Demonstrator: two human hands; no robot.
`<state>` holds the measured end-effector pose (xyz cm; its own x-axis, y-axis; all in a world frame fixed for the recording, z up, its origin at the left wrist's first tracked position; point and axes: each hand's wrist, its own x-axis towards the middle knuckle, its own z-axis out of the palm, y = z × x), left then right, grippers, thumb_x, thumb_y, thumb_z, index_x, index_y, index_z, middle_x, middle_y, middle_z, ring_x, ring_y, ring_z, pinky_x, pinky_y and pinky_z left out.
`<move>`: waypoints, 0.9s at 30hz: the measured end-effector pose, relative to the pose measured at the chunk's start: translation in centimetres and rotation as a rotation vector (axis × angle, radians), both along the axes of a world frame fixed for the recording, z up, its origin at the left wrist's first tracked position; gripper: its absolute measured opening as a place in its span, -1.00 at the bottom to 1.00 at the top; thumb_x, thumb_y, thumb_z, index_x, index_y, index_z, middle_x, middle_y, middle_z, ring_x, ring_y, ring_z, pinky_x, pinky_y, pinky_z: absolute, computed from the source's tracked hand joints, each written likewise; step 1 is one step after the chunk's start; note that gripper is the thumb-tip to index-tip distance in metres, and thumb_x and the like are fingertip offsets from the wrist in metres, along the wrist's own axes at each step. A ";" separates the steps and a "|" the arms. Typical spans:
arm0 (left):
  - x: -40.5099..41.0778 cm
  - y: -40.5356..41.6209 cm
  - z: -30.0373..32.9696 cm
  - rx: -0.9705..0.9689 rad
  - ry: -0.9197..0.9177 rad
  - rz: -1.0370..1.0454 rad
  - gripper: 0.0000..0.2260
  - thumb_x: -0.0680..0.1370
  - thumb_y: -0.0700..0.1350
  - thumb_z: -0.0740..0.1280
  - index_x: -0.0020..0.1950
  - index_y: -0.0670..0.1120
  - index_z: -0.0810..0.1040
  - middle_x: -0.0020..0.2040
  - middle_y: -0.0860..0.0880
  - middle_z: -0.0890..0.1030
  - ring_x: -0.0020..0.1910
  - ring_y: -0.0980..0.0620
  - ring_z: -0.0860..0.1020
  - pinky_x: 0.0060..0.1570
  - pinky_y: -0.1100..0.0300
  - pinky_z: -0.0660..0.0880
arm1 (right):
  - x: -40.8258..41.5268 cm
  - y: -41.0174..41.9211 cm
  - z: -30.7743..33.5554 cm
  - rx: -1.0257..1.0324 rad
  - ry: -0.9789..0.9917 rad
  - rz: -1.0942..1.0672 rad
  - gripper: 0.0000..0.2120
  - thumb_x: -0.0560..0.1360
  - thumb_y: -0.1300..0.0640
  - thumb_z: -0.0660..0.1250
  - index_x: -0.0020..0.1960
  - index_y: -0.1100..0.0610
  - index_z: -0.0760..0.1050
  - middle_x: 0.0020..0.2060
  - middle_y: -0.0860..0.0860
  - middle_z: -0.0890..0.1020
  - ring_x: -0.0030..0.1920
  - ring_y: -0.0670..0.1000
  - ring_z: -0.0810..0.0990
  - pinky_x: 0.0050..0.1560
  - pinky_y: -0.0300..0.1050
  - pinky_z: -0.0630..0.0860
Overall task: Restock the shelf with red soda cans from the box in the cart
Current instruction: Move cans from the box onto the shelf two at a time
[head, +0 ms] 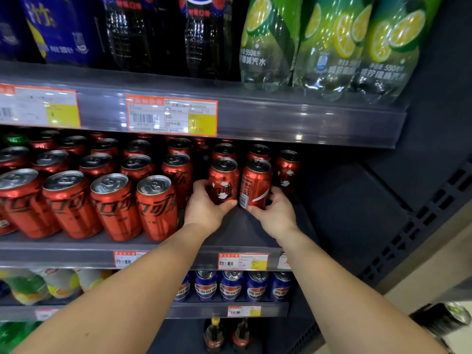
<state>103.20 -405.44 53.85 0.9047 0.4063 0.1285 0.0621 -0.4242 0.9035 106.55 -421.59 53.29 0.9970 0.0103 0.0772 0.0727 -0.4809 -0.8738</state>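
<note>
Facing the shelf [237, 231], I fill its bare patch right of the front row [86, 200]: my left hand [204, 205] grips one red can [222, 180], my right hand [274, 213] another [255, 186], both upright, side by side.

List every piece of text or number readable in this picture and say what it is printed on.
"550": green lime bottle on the top shelf, followed by Chinese characters ending "汽水".
"550": rightmost lime bottle.
"2.80" and "1*12": big price tag above the red cans.
"可口可": black Chinese script on the front red cans.
Barcode digits, the other price tags, the blue cans' logo text and the blue bottle's label: too blurred or small.
</note>
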 end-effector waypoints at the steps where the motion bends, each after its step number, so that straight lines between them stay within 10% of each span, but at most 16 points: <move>1: -0.1 0.0 0.1 -0.005 0.001 -0.001 -0.32 0.32 0.01 0.57 0.32 -0.06 0.32 0.19 -0.04 0.57 0.18 -0.03 0.53 0.19 0.06 0.46 | 0.0 0.0 -0.1 -0.001 -0.003 -0.003 -0.46 0.31 0.05 0.56 0.22 -0.04 0.43 0.11 -0.03 0.64 0.08 0.03 0.63 0.14 0.10 0.56; 18: -0.3 0.0 0.9 -0.040 0.017 -0.028 -0.38 0.39 -0.11 0.52 0.39 -0.05 0.35 0.22 -0.04 0.57 0.22 -0.03 0.52 0.16 0.20 0.40 | -0.3 0.2 0.2 -0.008 0.042 0.018 -0.16 0.34 0.12 0.54 0.48 -0.08 0.16 0.25 0.00 0.55 0.25 0.05 0.54 0.28 0.11 0.47; 27: -0.3 0.2 0.2 -0.013 0.008 -0.038 -0.40 0.42 -0.16 0.50 0.40 -0.03 0.33 0.25 -0.02 0.55 0.25 -0.01 0.51 0.21 0.18 0.40 | -0.1 0.8 0.1 -0.044 0.019 0.018 -0.37 0.30 0.00 0.56 0.29 -0.06 0.38 0.14 -0.03 0.59 0.16 0.03 0.57 0.20 0.07 0.52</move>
<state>102.86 -405.21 54.06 0.9205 0.3732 0.1159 0.0535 -0.4142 0.9086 106.48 -420.79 53.35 0.9979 0.0313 0.0569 0.0649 -0.5172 -0.8534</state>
